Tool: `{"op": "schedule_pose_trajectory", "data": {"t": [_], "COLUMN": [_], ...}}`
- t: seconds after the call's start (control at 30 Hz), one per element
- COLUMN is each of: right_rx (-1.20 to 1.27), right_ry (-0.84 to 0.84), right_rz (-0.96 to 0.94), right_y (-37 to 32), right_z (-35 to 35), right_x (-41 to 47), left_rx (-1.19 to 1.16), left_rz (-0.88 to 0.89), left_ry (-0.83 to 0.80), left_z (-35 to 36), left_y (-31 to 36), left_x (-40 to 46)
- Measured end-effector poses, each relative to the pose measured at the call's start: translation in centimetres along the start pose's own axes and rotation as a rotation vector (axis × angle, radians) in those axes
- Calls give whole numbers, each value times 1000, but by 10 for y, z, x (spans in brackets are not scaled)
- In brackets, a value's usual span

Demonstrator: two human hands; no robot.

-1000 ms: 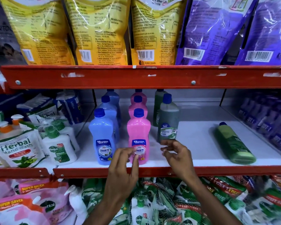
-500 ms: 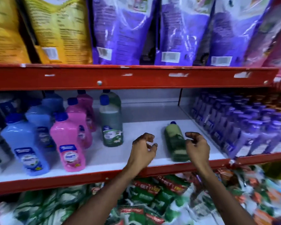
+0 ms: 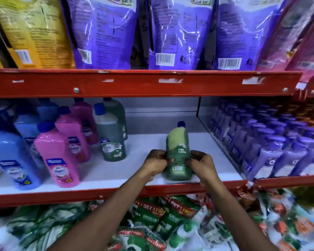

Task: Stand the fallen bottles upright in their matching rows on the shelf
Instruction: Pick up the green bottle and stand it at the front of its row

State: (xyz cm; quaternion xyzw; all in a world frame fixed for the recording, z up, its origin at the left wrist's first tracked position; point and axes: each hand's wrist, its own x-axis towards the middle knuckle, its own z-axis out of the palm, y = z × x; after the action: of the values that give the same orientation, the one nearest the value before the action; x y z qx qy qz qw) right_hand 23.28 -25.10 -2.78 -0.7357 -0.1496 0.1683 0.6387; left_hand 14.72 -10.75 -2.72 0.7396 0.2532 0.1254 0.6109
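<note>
Green floor-cleaner bottle (image 3: 178, 152) gripped from both sides — left hand (image 3: 155, 164) on its left flank, right hand (image 3: 202, 164) on its right flank, fingers of both curled round the lower body near the barcode. Bottle's blue cap points away toward the back of the shelf; whether its base touches the white shelf board (image 3: 147, 142) or is just lifted, cannot tell. It sits near the front red edge (image 3: 170, 190). Left of the bottle, well apart, two upright green bottles (image 3: 112, 138) form a row; further left, pink bottles (image 3: 59, 156), then blue bottles (image 3: 9, 154), all standing. Right of the bottle, past a divider, stand packed purple spray bottles (image 3: 272, 145). Above the bottle hang purple pouches (image 3: 178, 31) and yellow pouches (image 3: 33, 31) — below it, green and red packets (image 3: 161, 218), blurred.
</note>
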Motion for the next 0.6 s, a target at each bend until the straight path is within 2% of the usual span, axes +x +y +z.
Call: {"op": "schedule_pose_trajectory", "data": {"t": [0.17, 0.27, 0.4, 0.6], "right_rx": [64, 56, -10, -41], "right_ry": [-138, -191, -196, -155], "right_rz": [-155, -235, -324, -383], "right_y": [-19, -23, -28, -23], "right_z": [50, 91, 137, 174], "right_x": [-28, -45, -58, -59], "left_rx": [-30, 69, 149, 259], "left_rz": [163, 247, 285, 333], "left_ry": [92, 185, 342, 471], "left_z": [-62, -104, -138, -159], "left_y": [-5, -19, -32, -47], "left_x": [-38, -60, -74, -73]}}
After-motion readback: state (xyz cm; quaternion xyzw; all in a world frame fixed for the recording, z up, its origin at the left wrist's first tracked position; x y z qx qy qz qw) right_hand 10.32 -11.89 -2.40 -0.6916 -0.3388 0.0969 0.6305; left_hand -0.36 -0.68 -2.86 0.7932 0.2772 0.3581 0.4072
